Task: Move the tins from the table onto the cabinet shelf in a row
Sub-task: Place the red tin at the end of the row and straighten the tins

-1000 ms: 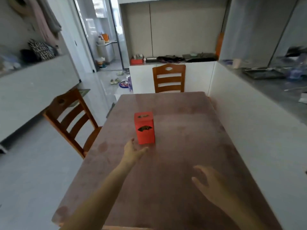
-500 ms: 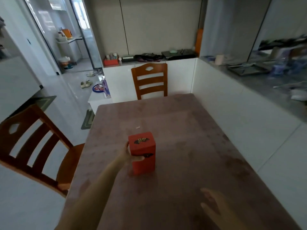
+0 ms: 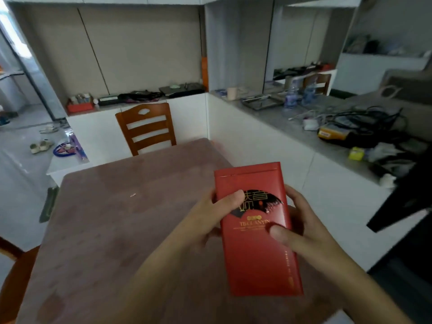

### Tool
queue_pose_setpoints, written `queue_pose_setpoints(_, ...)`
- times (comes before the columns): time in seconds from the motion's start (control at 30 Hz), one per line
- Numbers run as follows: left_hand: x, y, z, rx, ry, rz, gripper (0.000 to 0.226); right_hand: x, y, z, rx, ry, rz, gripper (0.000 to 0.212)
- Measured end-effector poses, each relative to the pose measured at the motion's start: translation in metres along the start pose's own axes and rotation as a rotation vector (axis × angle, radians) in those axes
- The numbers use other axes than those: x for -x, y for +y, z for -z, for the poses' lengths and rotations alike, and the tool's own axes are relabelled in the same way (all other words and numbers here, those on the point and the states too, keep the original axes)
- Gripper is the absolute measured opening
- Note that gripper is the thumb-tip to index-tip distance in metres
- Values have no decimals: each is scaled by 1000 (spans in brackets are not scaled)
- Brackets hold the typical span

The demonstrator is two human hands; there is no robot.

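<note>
A tall red tin (image 3: 257,249) with a black fan design and gold lettering is held up in front of me, above the near right part of the brown table (image 3: 112,218), its front face turned toward me. My left hand (image 3: 210,218) grips its left side with the thumb across the front. On the tin's right side, my right hand (image 3: 301,225) holds it with the thumb pressed on the front. The back cabinet's shelf (image 3: 140,101) runs along the far wall.
A wooden chair (image 3: 146,127) stands at the table's far end, and another chair (image 3: 14,277) is at the near left. The grey counter (image 3: 292,122) on the right carries a metal tray, bottles, cables and bags. The back shelf holds a red box and dark items.
The tin has been lifted off the table and brought close to me. My right hand has come up and taken hold of it too. The view has swung to the right.
</note>
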State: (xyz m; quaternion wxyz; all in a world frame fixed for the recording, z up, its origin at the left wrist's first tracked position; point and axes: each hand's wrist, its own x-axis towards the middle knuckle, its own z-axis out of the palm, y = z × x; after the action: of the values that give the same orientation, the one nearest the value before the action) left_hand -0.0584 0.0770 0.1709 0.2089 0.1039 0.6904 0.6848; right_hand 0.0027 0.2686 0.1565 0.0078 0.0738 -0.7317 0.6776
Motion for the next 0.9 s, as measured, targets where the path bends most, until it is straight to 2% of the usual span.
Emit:
queue_pose_setpoints(0.1, 23, 4, -68, 39, -25, -46, 60, 60, -17, 39, -6, 103, 41, 97)
queue_pose_setpoints(0.2, 38, 6, -144, -2, -89, -17, 74, 126, -27, 85, -5, 211, 51, 93)
queue_pose_setpoints(0.23, 43, 9, -171, -22, -128, 0, 77, 150, -31, 102, -14, 253, 54, 90)
queue_pose_setpoints(0.33, 56, 10, -250, -22, -301, -22, 62, 220, -37, 155, -90, 410, 42, 82)
queue_pose_setpoints(0.53, 66, 14, -401, -117, -504, -97, 79, 332, -43, 255, -56, 655, 36, 88)
queue_pose_setpoints(0.7, 69, 19, -489, -73, -624, -237, 58, 379, -46, 313, -35, 736, 83, 93)
queue_pose_setpoints(0.83, 29, 27, -549, -93, -708, -353, 57, 390, -56, 369, 76, 765, 86, 90)
queue_pose_setpoints(0.9, -3, 36, -581, -106, -715, -377, 65, 387, -58, 404, 152, 758, 61, 85)
